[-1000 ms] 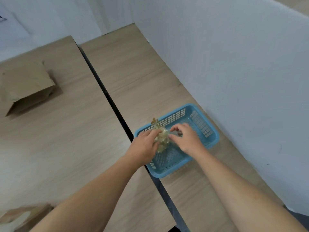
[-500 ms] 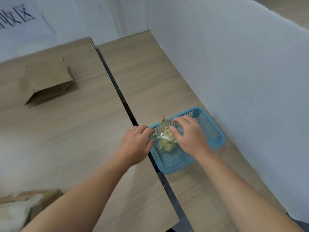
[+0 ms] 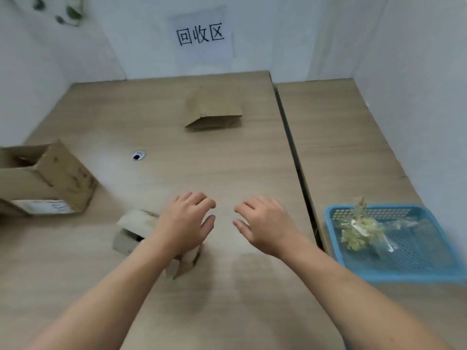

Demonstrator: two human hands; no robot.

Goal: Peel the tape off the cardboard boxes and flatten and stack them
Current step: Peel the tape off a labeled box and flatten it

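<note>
– Three cardboard boxes on your feed, is that right?

– Yes, all on the wider table [image 3: 227,173]. A small cardboard box [image 3: 132,227] lies nearest me with its flaps loose, partly hidden under my left wrist. An open cardboard box [image 3: 53,178] stands by the left edge and has a white label on its near face. A flattened cardboard box [image 3: 214,111] lies at the far end, below the paper sign [image 3: 201,36] on the wall.

– And your hands?

– My left hand [image 3: 185,222] hovers palm down over the small cardboard box. Its grip is slack, with the fingers loosely bent and apart and nothing in them. I cannot tell whether the wrist touches the box. My right hand [image 3: 265,223] hangs just beside the left one over bare table, palm down, its grip equally loose and empty. The two hands are apart, thumbs pointing toward each other.

– Where is the tape?

– A wad of peeled tape [image 3: 358,231] lies in the blue basket [image 3: 417,275], toward its far left corner, with a clear crumpled strip beside it. The basket stands on the second table [image 3: 353,147] to my right. It is close to the dark gap [image 3: 290,137] between the two tables and well apart from every box.

– Anything else?

– A round cable hole [image 3: 138,155] sits in the table between the open cardboard box and the flattened one. Some blurred green leaves [image 3: 68,13] hang on the wall at the top left.
</note>
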